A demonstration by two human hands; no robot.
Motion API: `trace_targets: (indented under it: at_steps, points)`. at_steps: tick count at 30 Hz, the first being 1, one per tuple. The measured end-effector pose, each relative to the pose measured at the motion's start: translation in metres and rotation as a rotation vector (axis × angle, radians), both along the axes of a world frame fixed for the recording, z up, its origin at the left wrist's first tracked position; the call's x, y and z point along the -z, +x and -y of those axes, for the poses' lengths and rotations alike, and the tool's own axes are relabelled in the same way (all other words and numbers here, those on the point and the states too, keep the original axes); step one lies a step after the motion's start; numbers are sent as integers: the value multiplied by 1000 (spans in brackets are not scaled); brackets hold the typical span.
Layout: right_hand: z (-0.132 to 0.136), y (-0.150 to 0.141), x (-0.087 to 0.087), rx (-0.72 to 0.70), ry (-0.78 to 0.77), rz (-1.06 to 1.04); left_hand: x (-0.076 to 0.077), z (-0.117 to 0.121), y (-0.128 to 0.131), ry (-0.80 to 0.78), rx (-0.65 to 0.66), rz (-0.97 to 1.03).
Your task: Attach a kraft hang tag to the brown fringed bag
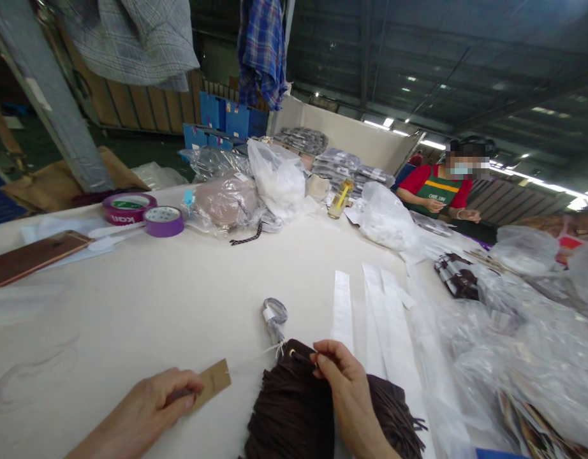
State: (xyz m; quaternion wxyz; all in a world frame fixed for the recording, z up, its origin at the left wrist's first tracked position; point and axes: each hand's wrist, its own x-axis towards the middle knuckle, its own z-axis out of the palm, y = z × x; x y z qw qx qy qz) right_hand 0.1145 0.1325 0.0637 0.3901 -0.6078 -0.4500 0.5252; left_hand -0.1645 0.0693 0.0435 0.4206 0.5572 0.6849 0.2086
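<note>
At lower centre, the left hand (153, 405) pinched a hang tag (214, 384), apparently strung to the brown fringed article (290, 408) the right hand (344, 389) gripped, fastening unconfirmed.

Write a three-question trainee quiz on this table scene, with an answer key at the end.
1. Multiple choice: what does the left hand hold?
A) A white strip
B) A tan card tag
C) A bottle
2. True or false: the right hand is touching the dark brown fringed item.
3. Count: how many tape rolls lie on the left side of the table, near the phone?

Key:
1. B
2. True
3. Two
</note>
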Motion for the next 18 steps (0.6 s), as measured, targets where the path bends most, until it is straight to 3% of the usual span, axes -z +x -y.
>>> trace_targets:
  at_steps: [2, 4, 7, 10, 14, 18]
  points:
    - [-6, 16, 0, -102, 121, 286, -5, -12, 5, 245, -31, -239]
    - [-11, 27, 0, -204, 246, 506, -12, -29, 21, 354, -61, -332]
    - [-11, 32, 3, -334, 336, 727, -19, -61, 59, 155, -3, -263]
    - [-8, 29, 9, -396, 325, 829, -18, -90, 95, -6, -44, -318]
    - [-6, 26, 21, -366, 385, 854, -10, -110, 123, 11, -97, -363]
    - [-4, 27, 34, -366, 707, 854, -2, -115, 132, 56, -80, -284]
